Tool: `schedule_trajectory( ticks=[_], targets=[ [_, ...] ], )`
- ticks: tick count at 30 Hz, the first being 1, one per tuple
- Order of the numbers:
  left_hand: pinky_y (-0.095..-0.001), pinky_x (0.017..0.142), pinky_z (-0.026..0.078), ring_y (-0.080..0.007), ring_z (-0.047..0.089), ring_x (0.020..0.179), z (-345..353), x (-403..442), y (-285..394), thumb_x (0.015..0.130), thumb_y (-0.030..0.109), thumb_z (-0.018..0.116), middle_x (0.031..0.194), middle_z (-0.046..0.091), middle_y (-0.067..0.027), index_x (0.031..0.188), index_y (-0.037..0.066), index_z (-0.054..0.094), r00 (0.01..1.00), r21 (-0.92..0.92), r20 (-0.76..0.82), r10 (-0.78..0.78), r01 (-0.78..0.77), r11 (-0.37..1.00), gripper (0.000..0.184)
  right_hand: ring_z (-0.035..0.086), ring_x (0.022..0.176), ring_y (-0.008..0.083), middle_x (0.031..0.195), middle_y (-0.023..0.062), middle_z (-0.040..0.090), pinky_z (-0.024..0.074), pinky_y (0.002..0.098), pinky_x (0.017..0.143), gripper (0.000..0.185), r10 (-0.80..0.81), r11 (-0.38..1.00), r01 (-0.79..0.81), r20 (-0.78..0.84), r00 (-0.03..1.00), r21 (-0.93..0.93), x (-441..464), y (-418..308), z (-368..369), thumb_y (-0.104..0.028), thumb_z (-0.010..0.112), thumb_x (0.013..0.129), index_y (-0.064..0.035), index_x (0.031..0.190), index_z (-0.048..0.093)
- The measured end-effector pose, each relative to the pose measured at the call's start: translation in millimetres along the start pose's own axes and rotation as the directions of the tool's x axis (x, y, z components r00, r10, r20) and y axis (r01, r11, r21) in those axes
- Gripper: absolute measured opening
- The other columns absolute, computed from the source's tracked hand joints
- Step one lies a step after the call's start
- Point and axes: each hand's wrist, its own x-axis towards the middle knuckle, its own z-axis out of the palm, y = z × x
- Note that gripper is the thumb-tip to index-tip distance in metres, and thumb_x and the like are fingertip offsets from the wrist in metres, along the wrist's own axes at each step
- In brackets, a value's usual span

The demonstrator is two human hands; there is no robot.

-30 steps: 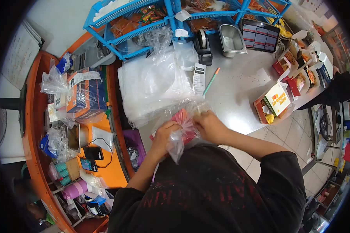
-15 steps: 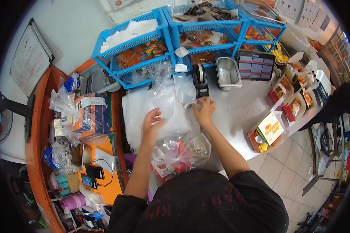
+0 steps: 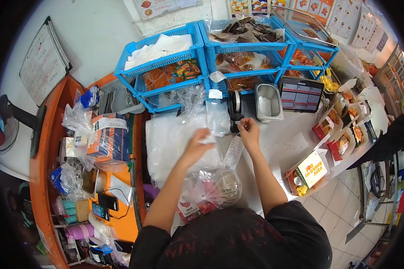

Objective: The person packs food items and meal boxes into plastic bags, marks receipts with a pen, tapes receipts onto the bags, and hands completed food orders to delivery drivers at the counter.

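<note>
My right hand (image 3: pixel 250 135) is beside a black tape dispenser (image 3: pixel 236 107), thumb and fingers pinched together at its near end. What they pinch is too small to make out. Just below those fingertips, a long white printed receipt (image 3: pixel 234 152) slants down across the counter. My left hand (image 3: pixel 197 147) is above a stack of clear plastic bags (image 3: pixel 166 143), its fingers loosely apart and nothing visible in them. Close to my body sits a tied clear plastic bag (image 3: pixel 206 190) with a red-and-white printed pack and a round clear container inside.
Blue stacked baskets (image 3: pixel 166 58) of packets line the back. A metal container (image 3: pixel 269 105) and a tablet (image 3: pixel 300 95) stand right of the dispenser. Several food boxes (image 3: pixel 307 170) occupy the counter's right side. An orange shelf (image 3: pixel 116 224) with phones and bagged boxes is on the left.
The view has shifted, showing more of the back wall. My right hand has come nearer the dispenser's front, and the receipt now shows below it. My left hand has moved right over the bags.
</note>
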Motion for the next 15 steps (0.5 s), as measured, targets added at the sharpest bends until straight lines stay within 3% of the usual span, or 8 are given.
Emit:
schedule_trajectory(
  ticks=[2, 5, 6, 7, 9, 10, 12, 15],
  targets=[
    [-0.0374, 0.092, 0.045, -0.0292, 0.052, 0.117, 34.8, 18.7, -40.0, 0.073, 0.027, 0.078, 0.128, 0.052, -0.0157, 0.128, 0.003, 0.047, 0.975, 0.104, 0.207, -0.079, 0.058, 0.993, 0.068, 0.050, 0.065, 0.0129, 0.077, 0.0042, 0.056, 0.0431, 0.0269, 0.059, 0.015, -0.020, 0.994, 0.027, -0.072, 0.997, 0.101, -10.2, 2.9, -2.7, -0.001, 0.065, 0.078, -0.0022, 0.090, 0.056],
    [-0.0384, 0.094, 0.044, -0.0309, 0.053, 0.114, 89.0, 37.6, -54.4, 0.070, 0.030, 0.079, 0.125, 0.054, -0.0170, 0.125, 0.004, 0.052, 0.975, 0.140, 0.182, -0.131, 0.106, 0.984, 0.066, 0.051, 0.066, 0.0127, 0.078, 0.0041, 0.056, 0.0433, 0.0267, 0.060, 0.011, 0.086, 0.984, -0.075, -0.058, 0.995, 0.161, -20.4, 11.8, -15.9, -0.002, 0.063, 0.080, -0.0018, 0.089, 0.055],
    [-0.0388, 0.093, 0.044, -0.0304, 0.054, 0.111, 100.3, 42.5, -51.7, 0.069, 0.029, 0.078, 0.120, 0.057, -0.0168, 0.120, 0.004, 0.056, 0.995, 0.337, 0.072, -0.062, 0.034, 0.941, 0.061, 0.055, 0.074, 0.0158, 0.085, 0.0076, 0.059, 0.0456, 0.0279, 0.062, 0.012, 0.111, 0.983, -0.114, 0.027, 0.993, 0.144, -21.5, 15.1, -20.2, -0.005, 0.062, 0.083, -0.0008, 0.094, 0.057],
    [-0.0391, 0.092, 0.044, -0.0299, 0.056, 0.108, 107.7, 47.6, -49.0, 0.068, 0.028, 0.078, 0.114, 0.059, -0.0166, 0.115, 0.003, 0.060, 0.999, 0.526, -0.023, 0.032, -0.015, 0.850, 0.057, 0.055, 0.074, 0.0158, 0.085, 0.0076, 0.059, 0.0456, 0.0279, 0.062, 0.012, 0.103, 0.984, -0.105, 0.022, 0.994, 0.143, -20.3, 17.7, -19.7, -0.005, 0.062, 0.083, -0.0008, 0.094, 0.057],
    [-0.0337, 0.078, 0.048, -0.0215, 0.061, 0.091, 111.6, 58.0, -52.1, 0.069, 0.016, 0.075, 0.102, 0.064, -0.0105, 0.100, 0.003, 0.066, 0.996, 0.511, -0.041, 0.085, -0.052, 0.858, 0.035, 0.058, 0.084, 0.0228, 0.095, 0.0134, 0.060, 0.0481, 0.0318, 0.068, 0.021, -0.011, 0.999, 0.012, -0.040, 0.999, 0.036, -14.3, 21.5, -18.2, -0.012, 0.062, 0.086, 0.0004, 0.102, 0.059],
    [-0.0313, 0.076, 0.048, -0.0186, 0.061, 0.086, 108.0, 61.1, -59.3, 0.070, 0.013, 0.072, 0.096, 0.064, -0.0077, 0.098, 0.003, 0.066, 0.999, 0.198, -0.032, -0.015, 0.021, 0.980, 0.030, 0.058, 0.091, 0.0289, 0.102, 0.0175, 0.060, 0.0483, 0.0349, 0.076, 0.032, -0.043, 0.999, 0.044, -0.038, 0.998, 0.020, -5.7, 31.2, -13.1, -0.023, 0.062, 0.088, 0.0004, 0.110, 0.060],
    [-0.0257, 0.072, 0.048, -0.0112, 0.060, 0.077, 89.1, 50.8, -53.6, 0.072, 0.000, 0.063, 0.089, 0.064, -0.0014, 0.097, 0.005, 0.064, 0.994, -0.357, -0.079, -0.073, 0.040, 0.933, 0.025, 0.058, 0.091, 0.0298, 0.102, 0.0180, 0.060, 0.0477, 0.0348, 0.078, 0.033, -0.014, 1.000, 0.014, 0.020, 1.000, -0.012, 8.3, 40.3, -3.1, -0.026, 0.061, 0.088, 0.0004, 0.108, 0.061],
    [-0.0226, 0.069, 0.045, -0.0071, 0.057, 0.076, 34.5, 6.6, 31.9, 0.074, -0.006, 0.058, 0.088, 0.063, -0.0001, 0.097, 0.005, 0.059, 0.895, -0.521, -0.445, 0.026, -0.283, 0.805, 0.025, 0.059, 0.088, 0.0255, 0.094, 0.0161, 0.064, 0.0467, 0.0339, 0.078, 0.036, 0.100, 0.995, -0.100, 0.099, 0.990, -0.006, 29.8, 41.4, 15.7, -0.033, 0.061, 0.088, 0.0002, 0.098, 0.067]
  ],
)
